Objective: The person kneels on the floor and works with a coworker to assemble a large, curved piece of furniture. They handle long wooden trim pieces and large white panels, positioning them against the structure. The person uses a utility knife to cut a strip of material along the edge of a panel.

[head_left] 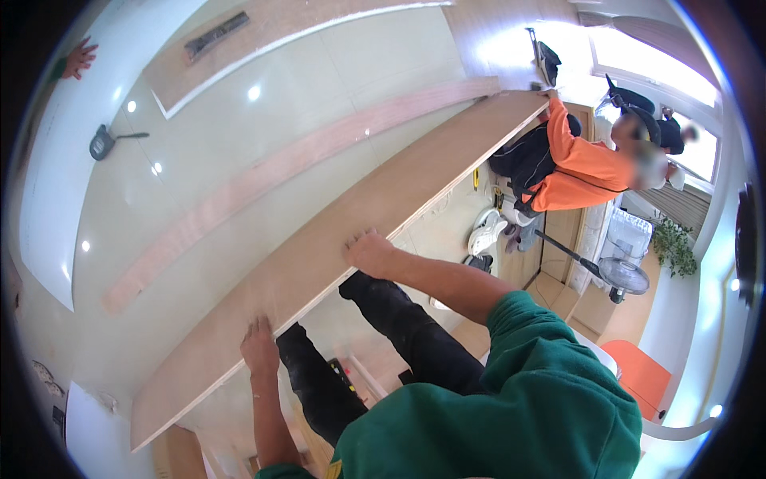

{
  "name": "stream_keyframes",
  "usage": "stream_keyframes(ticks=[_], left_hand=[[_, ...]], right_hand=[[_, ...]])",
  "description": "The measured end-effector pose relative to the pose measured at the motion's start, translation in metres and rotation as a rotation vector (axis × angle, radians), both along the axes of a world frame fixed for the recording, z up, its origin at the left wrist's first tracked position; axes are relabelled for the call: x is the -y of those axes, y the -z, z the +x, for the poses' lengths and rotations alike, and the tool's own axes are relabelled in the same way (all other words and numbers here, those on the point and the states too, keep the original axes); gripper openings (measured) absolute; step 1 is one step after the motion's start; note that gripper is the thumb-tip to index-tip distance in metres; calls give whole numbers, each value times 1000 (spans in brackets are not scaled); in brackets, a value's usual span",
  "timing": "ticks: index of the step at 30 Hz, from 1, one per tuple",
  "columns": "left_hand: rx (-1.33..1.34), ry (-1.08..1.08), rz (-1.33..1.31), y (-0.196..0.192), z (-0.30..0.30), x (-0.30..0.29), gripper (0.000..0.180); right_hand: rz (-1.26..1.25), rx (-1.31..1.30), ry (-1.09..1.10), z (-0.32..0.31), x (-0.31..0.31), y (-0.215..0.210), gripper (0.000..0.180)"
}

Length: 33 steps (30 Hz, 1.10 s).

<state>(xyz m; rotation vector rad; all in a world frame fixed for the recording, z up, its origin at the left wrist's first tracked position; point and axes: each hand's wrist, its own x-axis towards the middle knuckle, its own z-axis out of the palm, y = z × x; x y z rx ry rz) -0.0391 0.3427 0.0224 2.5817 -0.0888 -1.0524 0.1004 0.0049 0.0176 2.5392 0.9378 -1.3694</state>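
A long, narrow brown wooden board runs diagonally in front of me, from the lower left to the upper right. My left hand is on its near edge, fingers bent over the top face. Farther along the same edge, my right hand grips the board with its fingers curled on the surface. Both thumbs are hidden. At the far end, a person in an orange top crouches with a hand at the board's corner.
Beyond the board, a thin reddish wooden strip lies on the shiny tiled floor. A tape measure lies by a white panel, on which another person's hand rests. A fan and white shoes are at right.
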Motion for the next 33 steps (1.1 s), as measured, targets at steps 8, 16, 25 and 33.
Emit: stream_keyframes(ticks=[8, 16, 25, 33], left_hand=[[-15, 24, -86, -23, 1, -16, 33], [52, 16, -218, -46, -23, -34, 44], [149, -43, -196, -51, -27, -38, 46], [77, -76, -140, -32, 0, -33, 39]], right_hand=[[82, -38, -33, -8, -5, -10, 19], [-7, -99, -164, -13, -22, -59, 19], [69, -30, -102, 5, -30, -93, 26], [43, 9, -74, 26, -35, -64, 25]])
